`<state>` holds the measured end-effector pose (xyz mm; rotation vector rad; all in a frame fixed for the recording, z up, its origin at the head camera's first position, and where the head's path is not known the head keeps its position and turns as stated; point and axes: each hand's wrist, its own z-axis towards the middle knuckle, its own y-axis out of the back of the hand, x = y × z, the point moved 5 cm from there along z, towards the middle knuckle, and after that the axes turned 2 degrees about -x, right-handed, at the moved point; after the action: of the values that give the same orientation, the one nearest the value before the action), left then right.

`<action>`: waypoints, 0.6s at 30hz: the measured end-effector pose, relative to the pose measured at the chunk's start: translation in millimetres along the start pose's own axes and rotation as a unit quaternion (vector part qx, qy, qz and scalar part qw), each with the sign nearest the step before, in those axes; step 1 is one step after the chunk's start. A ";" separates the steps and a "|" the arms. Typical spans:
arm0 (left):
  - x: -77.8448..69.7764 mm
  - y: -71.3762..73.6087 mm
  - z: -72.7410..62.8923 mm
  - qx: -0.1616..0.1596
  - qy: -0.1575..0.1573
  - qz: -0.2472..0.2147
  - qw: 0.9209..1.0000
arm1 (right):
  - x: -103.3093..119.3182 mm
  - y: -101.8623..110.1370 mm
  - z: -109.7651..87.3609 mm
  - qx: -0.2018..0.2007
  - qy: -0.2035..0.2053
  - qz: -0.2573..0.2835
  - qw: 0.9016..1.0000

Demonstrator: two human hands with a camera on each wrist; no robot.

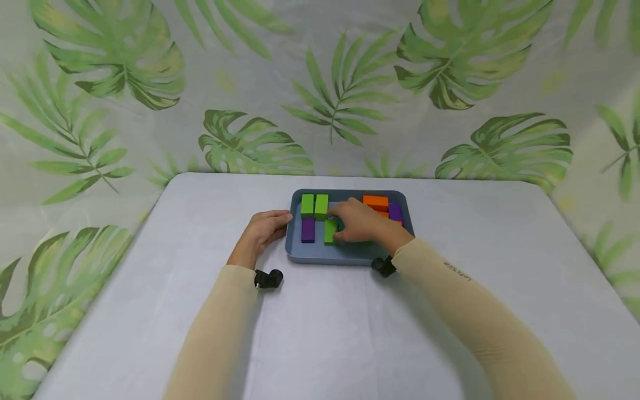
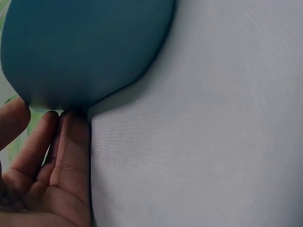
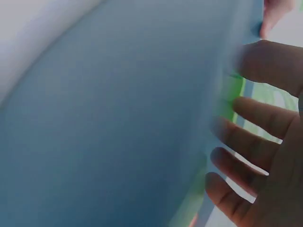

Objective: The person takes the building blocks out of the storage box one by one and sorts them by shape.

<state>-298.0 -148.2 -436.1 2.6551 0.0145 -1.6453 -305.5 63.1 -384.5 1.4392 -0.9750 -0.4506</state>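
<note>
A shallow blue-grey tray (image 1: pixel 350 255) holds several coloured rectangular blocks. My left hand (image 1: pixel 267 226) grips its left side, thumb at the rim and fingers against the outside; the left wrist view shows these fingertips (image 2: pixel 75 125) at the tray's edge. Over the tray's middle, my right hand (image 1: pixel 360 220) pinches a teal block (image 1: pixel 341 224), mostly hidden by the hand. Beside it lies a light green block (image 1: pixel 329 232). Two light green blocks (image 1: pixel 314 205) stand side by side at the back left, with a purple block (image 1: pixel 308 230) in front of them.
Orange blocks (image 1: pixel 375 201) and a purple block (image 1: pixel 395 211) lie in the tray's right part, partly behind the right hand. A white cloth (image 1: pixel 320 322) covers the table. Behind it hangs a leaf-patterned curtain (image 1: pixel 350 83).
</note>
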 end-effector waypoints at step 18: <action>5.4 2.7 -1.0 0.009 -0.006 -0.002 1.000 | 9.5 -18.4 1.9 -0.020 -0.022 -0.060 0.998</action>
<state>-294.7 -150.9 -440.5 2.6596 0.0050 -1.6706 -296.4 52.1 -399.6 1.4631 -0.9129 -0.5898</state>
